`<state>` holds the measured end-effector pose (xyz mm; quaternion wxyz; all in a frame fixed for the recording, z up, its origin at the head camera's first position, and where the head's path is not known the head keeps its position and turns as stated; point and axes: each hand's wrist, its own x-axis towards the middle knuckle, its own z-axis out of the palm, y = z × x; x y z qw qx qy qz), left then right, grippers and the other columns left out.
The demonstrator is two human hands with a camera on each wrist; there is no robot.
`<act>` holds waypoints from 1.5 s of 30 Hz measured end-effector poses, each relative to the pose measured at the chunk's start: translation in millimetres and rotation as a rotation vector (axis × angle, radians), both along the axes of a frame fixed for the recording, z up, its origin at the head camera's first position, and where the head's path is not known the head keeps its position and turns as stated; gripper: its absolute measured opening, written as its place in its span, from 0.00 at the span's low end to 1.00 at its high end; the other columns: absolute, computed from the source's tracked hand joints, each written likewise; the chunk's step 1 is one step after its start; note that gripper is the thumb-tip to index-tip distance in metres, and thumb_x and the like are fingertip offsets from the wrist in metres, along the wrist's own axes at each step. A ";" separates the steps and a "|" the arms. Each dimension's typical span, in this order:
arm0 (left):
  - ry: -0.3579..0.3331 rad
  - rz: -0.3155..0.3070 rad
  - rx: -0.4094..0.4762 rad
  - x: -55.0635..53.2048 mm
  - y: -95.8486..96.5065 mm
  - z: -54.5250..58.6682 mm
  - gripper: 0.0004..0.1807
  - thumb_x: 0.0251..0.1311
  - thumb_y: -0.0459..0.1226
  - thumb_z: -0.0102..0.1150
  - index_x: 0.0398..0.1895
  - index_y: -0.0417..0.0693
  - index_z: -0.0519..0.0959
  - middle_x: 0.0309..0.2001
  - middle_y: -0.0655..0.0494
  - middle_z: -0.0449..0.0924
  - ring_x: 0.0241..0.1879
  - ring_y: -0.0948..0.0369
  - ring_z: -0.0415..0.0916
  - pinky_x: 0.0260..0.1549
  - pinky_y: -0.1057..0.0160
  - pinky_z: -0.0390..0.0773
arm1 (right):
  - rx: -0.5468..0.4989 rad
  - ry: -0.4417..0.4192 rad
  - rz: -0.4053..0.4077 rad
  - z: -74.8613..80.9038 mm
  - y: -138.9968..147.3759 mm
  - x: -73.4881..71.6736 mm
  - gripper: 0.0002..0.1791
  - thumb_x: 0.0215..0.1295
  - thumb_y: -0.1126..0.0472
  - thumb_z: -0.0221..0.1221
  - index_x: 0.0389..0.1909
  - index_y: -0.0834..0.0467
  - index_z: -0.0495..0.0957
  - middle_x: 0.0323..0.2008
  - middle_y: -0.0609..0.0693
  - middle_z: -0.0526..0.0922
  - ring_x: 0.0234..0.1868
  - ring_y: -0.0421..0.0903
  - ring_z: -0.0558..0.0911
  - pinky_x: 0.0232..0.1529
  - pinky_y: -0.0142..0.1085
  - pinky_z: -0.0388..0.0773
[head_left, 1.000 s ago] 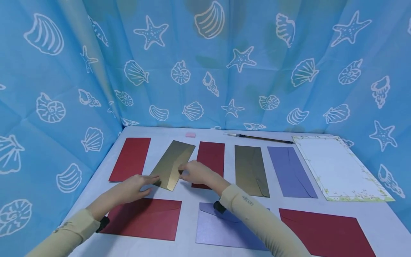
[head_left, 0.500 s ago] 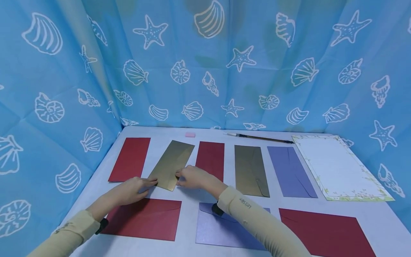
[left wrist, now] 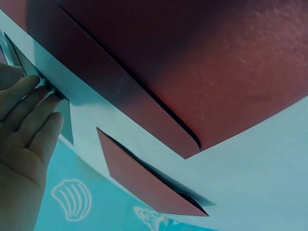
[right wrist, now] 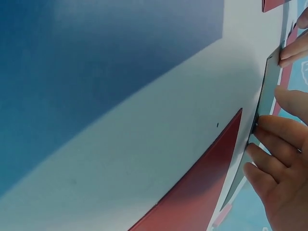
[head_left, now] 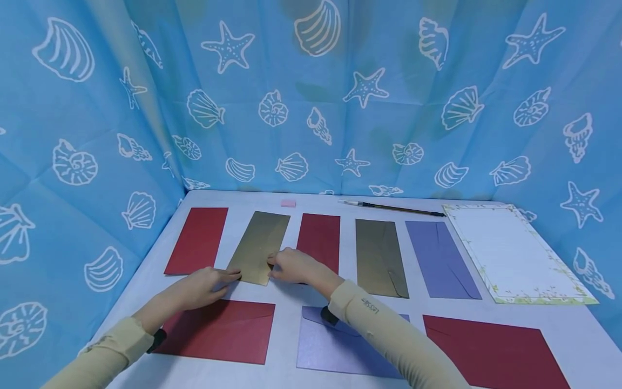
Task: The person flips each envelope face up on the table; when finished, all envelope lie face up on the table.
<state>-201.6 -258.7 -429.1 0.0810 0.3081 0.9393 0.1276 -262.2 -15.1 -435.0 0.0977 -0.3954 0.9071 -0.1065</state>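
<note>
In the head view, a gold envelope (head_left: pixel 257 243) lies left of centre between two upright red envelopes, tilted slightly to the right. My left hand (head_left: pixel 199 289) touches its lower left corner with extended fingers, thumb apart. At its right edge, my right hand (head_left: pixel 296 266) pinches the paper with bent fingers. The right wrist view shows those fingers (right wrist: pixel 272 159) along the envelope's edge (right wrist: pixel 267 89). Extended left fingers (left wrist: pixel 36 110) meet the paper's edge in the left wrist view. The dark red envelope (head_left: pixel 318 243) is partly hidden behind my right hand.
A bright red envelope (head_left: pixel 196 240) lies at the left. A second gold one (head_left: pixel 381 259) and a purple one (head_left: pixel 442 259) lie right. Wider envelopes, red (head_left: pixel 233 335), lavender (head_left: pixel 320 351) and dark red (head_left: pixel 495 351), lie nearer. A brush (head_left: pixel 398 208), pink eraser (head_left: pixel 288 203) and bordered paper (head_left: pixel 515 248) lie behind.
The gold envelope has turned straighter, its top shifting left and its lower end right. Its bright right strip no longer shows. My right hand has shifted slightly left; the left stays at the corner.
</note>
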 end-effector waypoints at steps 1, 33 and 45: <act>0.001 -0.002 -0.001 0.1 0.5 0.4 0.23 0.57 0.32 0.64 0.57 0.36 0.77 0.56 0.40 0.77 0.14 0.72 0.60 0.20 0.73 0.72 | -0.001 0.000 -0.005 -0.3 -0.2 -0.4 0.22 0.67 0.54 0.60 0.59 0.58 0.77 0.61 0.50 0.76 0.55 0.42 0.79 0.53 0.31 0.75; 0.068 0.146 0.092 14.4 -30.3 7.5 0.37 0.51 0.42 0.72 0.64 0.38 0.72 0.59 0.41 0.75 0.58 0.44 0.73 0.45 0.53 0.80 | -0.076 0.012 0.000 -3.0 -5.2 -7.6 0.26 0.64 0.53 0.64 0.61 0.59 0.75 0.41 0.48 0.83 0.29 0.37 0.71 0.28 0.24 0.67; 0.119 0.250 0.173 19.0 -69.1 8.5 0.40 0.47 0.39 0.75 0.64 0.34 0.70 0.60 0.36 0.73 0.58 0.39 0.71 0.43 0.49 0.81 | -0.198 0.031 0.034 5.0 -22.1 -6.1 0.30 0.63 0.53 0.64 0.64 0.61 0.72 0.60 0.53 0.76 0.61 0.45 0.75 0.55 0.31 0.73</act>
